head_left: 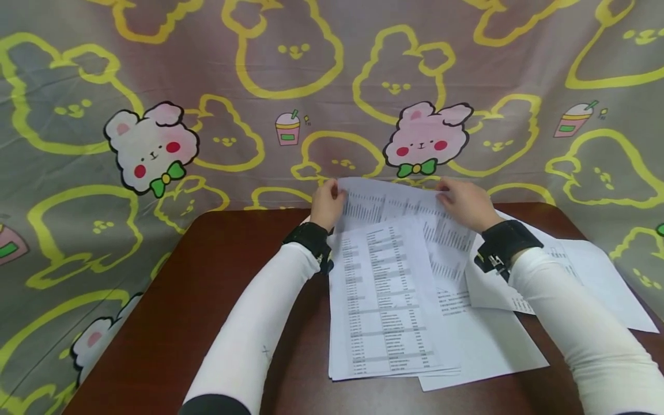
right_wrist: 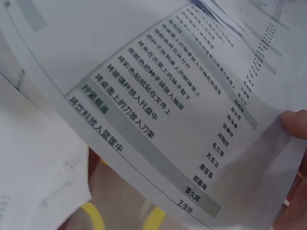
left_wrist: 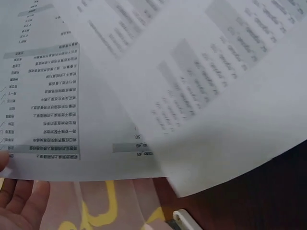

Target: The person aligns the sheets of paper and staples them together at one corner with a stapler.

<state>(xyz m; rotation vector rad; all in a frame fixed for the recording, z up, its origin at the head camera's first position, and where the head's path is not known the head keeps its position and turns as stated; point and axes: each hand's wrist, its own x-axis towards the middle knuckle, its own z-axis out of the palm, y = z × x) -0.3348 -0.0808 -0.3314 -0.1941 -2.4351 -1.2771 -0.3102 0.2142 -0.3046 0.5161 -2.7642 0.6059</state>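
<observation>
A printed sheet of paper (head_left: 394,204) is held up at the far side of the table. My left hand (head_left: 327,204) pinches it near its upper left corner, and my right hand (head_left: 467,204) grips the upper right corner between thumb and fingers. Its grey-banded printed rows show large in the right wrist view, with a thumb (right_wrist: 295,123) pressing on the paper. In front of it lies a stack of sheets printed with a table (head_left: 384,300), overlapping the raised sheet's lower part.
Under the stack, another white sheet (head_left: 493,346) sticks out to the right. More papers (head_left: 602,276) lie spread beneath my right forearm. The dark brown table (head_left: 223,288) ends at a cartoon-print curtain (head_left: 321,75) behind it. Both wrists wear black straps (head_left: 510,239).
</observation>
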